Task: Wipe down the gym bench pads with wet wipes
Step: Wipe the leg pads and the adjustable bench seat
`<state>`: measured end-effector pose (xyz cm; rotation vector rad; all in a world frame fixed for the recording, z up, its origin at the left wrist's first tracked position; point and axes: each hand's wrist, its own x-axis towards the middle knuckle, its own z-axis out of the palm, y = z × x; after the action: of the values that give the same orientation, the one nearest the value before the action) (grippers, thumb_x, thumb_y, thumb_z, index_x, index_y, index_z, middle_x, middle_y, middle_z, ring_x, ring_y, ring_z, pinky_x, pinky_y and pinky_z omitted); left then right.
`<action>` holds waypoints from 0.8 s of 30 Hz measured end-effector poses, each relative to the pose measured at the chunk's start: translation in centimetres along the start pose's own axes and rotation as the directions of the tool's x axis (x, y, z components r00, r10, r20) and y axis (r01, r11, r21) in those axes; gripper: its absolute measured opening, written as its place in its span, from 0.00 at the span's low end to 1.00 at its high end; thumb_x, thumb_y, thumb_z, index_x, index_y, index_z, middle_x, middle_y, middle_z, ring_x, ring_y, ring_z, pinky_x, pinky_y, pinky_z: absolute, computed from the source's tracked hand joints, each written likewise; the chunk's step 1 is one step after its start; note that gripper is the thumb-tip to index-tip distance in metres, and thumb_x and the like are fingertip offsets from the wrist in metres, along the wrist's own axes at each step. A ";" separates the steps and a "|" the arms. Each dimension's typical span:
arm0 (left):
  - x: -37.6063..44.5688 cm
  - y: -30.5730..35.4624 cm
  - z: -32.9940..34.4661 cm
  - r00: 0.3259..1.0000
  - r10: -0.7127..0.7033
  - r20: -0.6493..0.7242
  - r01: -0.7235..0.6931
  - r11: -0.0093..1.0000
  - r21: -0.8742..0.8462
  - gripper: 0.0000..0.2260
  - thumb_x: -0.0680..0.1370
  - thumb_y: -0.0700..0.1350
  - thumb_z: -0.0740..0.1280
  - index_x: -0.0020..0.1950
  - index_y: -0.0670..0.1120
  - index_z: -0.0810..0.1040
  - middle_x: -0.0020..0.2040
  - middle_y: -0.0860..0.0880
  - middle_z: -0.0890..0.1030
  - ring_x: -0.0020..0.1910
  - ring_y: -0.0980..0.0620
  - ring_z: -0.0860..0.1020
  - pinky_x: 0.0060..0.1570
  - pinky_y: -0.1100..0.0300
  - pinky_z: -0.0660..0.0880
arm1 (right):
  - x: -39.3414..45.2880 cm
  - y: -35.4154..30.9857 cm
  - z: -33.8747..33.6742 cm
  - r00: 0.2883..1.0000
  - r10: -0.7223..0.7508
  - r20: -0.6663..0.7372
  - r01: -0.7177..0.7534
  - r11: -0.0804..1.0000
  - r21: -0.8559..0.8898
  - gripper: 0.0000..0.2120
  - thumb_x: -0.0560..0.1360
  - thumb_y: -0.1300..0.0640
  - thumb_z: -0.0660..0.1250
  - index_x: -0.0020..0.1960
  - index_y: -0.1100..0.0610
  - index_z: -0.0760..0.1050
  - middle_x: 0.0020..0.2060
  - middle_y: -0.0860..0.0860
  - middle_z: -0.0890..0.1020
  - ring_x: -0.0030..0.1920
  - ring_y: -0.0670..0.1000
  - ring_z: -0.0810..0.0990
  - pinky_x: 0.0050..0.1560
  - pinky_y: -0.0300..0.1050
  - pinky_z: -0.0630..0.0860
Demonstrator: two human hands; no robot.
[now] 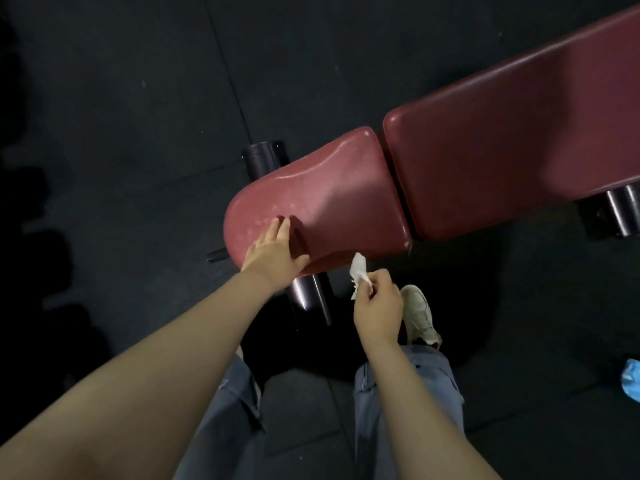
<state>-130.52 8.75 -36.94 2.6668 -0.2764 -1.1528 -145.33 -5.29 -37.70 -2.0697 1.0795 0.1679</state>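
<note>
A dark red seat pad [332, 199] of the gym bench lies in the middle, and the longer red back pad [502, 147] runs up to the top right. Damp spots show on the seat pad's near left part. My left hand [273, 251] rests flat on the seat pad's near left edge with straight fingers. My right hand [377, 306] hovers just below the seat pad's front edge and pinches a crumpled white wet wipe [358, 271], which sticks up toward the pad without touching it.
Black metal frame legs [311, 296] stand under the seat; another foot [620, 209] sits at the right. Dark rubber floor all around. My jeans and a white shoe [420, 313] are below the right hand. A blue object [631, 379] lies at the right edge.
</note>
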 end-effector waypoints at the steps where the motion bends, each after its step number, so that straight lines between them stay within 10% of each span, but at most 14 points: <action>1: -0.9 -0.2 -0.6 1.000 0.028 0.000 -0.028 1.000 0.008 0.39 0.79 0.58 0.65 0.81 0.48 0.47 0.82 0.47 0.49 0.79 0.45 0.54 0.76 0.49 0.55 | -0.5 -1.0 -0.7 1.000 0.005 0.020 -0.007 0.993 0.114 0.06 0.78 0.55 0.63 0.42 0.51 0.70 0.38 0.50 0.78 0.40 0.49 0.76 0.40 0.44 0.71; 5: -4.8 0.1 -3.8 0.990 0.138 0.012 -0.138 0.990 0.006 0.36 0.79 0.57 0.64 0.81 0.49 0.50 0.82 0.49 0.51 0.79 0.46 0.55 0.77 0.48 0.54 | -1.0 -5.9 -5.2 0.997 -0.011 0.080 -0.017 0.943 0.331 0.05 0.78 0.56 0.67 0.43 0.53 0.76 0.34 0.46 0.79 0.35 0.41 0.75 0.39 0.36 0.72; 24: -23.8 13.6 -20.3 0.780 0.626 -0.023 -0.607 0.764 0.217 0.28 0.80 0.50 0.62 0.79 0.47 0.59 0.79 0.45 0.60 0.78 0.44 0.57 0.76 0.51 0.55 | -15.3 -15.4 -27.2 0.959 0.037 -0.280 0.060 0.942 0.329 0.07 0.77 0.49 0.68 0.46 0.53 0.77 0.40 0.48 0.81 0.42 0.48 0.79 0.45 0.46 0.75</action>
<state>-132.81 4.48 -3.20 2.4465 -1.2092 -0.8041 -149.68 -9.14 -3.34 -1.8223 1.1732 -0.3107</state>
